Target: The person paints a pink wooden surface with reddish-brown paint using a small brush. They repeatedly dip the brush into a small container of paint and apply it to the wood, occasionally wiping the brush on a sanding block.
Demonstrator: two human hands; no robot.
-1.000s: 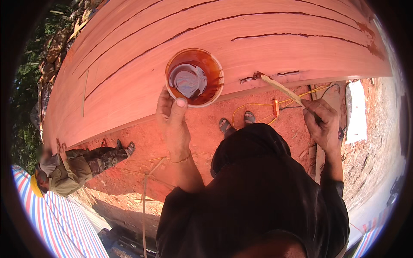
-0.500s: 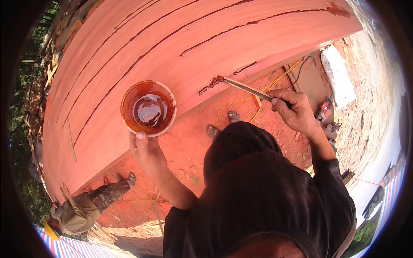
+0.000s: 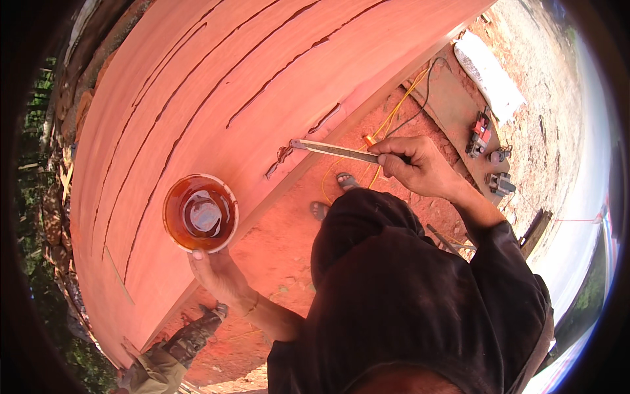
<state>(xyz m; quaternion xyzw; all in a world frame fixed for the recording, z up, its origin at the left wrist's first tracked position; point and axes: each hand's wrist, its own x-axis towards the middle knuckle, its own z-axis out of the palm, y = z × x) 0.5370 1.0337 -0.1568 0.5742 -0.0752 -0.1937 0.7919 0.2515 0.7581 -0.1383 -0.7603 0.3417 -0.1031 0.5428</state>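
In my left hand is a round tub, its fingers closed at the rim and side nearest me. Glossy dark red-brown liquid lies inside it. My right hand pinches a thin flat stick between thumb and fingers. The stick's far tip touches a short dark smear near the close edge of a large reddish wooden board. Another short dark streak lies just beyond the tip. Several long dark lines run along the board, roughly following its length.
A thin strip lies on the board's left part. At lower left another person stands by the board. On the right are a red power tool, a white sack and a yellow cable. Sandalled feet show below the board.
The whole view has swung, so the board and tools sit farther left. The stick's tip stays at the same smear, now with less of the dark lump on it. Both hands keep their hold.
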